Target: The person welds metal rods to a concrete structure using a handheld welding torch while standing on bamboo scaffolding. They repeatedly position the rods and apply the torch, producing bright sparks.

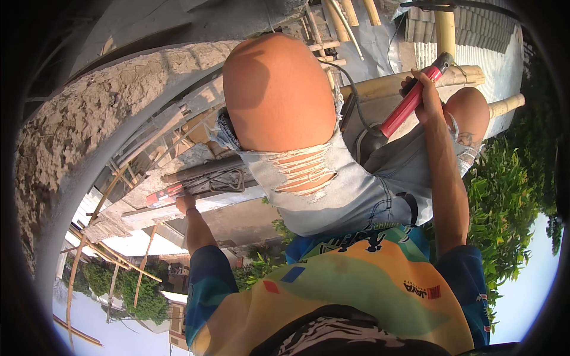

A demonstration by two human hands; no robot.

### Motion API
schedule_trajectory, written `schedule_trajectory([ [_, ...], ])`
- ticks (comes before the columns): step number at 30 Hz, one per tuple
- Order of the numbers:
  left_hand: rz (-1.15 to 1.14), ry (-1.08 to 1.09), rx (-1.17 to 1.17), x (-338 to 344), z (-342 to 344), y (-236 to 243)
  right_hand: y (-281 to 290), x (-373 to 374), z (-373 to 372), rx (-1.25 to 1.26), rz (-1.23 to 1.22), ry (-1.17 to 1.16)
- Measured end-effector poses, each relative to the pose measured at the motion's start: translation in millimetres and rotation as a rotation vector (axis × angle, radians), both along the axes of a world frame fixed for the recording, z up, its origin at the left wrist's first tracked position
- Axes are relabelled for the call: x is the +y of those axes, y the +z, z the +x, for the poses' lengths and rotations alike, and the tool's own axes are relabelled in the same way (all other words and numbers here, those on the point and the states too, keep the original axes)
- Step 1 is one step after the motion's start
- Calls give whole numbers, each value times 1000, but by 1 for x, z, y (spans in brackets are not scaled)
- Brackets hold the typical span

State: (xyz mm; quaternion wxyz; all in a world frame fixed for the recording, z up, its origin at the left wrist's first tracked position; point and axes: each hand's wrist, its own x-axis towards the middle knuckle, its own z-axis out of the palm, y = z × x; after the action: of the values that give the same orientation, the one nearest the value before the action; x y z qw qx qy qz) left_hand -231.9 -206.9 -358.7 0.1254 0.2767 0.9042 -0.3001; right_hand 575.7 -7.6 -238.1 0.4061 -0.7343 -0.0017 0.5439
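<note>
My right hand (426,98) is wrapped round a long red power tool (405,110) above my right thigh. The tool slants, with a grey metal head at its upper end and a dark end lower down by my leg. A black cable (355,98) loops beside that lower end. Off to the left, my left hand (186,203) is closed at the end of a small red-and-grey object (165,195), whose kind I cannot make out. Beside this hand, coiled dark wire or cord (228,180) lies on a ledge.
I sit high up, knees bent in torn jeans (309,178). Bamboo poles (409,83) run near my right knee. A rough cement surface (89,118) curves along the left. Bamboo scaffolding (142,267) stands lower left, leafy branches (502,196) at the right.
</note>
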Motion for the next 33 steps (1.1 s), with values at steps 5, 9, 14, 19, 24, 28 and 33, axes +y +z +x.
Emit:
schedule_trajectory([
  [5, 104, -123, -116, 8, 8, 17, 0, 7, -2, -42, -108, 5],
  [9, -46, -192, -46, 6, 9, 43, 0, 8, -4, -53, -68, 15],
  [14, -56, -152, 44, -5, 33, 98, -3, 15, -5, 2, -61, 53],
  [19, 82, -248, -46, -18, 124, 115, -6, 21, -6, 51, -29, 3],
  [24, 396, -170, 39, -35, 213, 66, -5, 22, -9, 109, 53, -30],
  [28, 567, 630, -109, -60, 215, 28, -9, 22, -9, 129, 60, -41],
  [33, 1153, 1208, -487, -79, 194, -34, -11, 20, -7, 104, 75, -49],
])
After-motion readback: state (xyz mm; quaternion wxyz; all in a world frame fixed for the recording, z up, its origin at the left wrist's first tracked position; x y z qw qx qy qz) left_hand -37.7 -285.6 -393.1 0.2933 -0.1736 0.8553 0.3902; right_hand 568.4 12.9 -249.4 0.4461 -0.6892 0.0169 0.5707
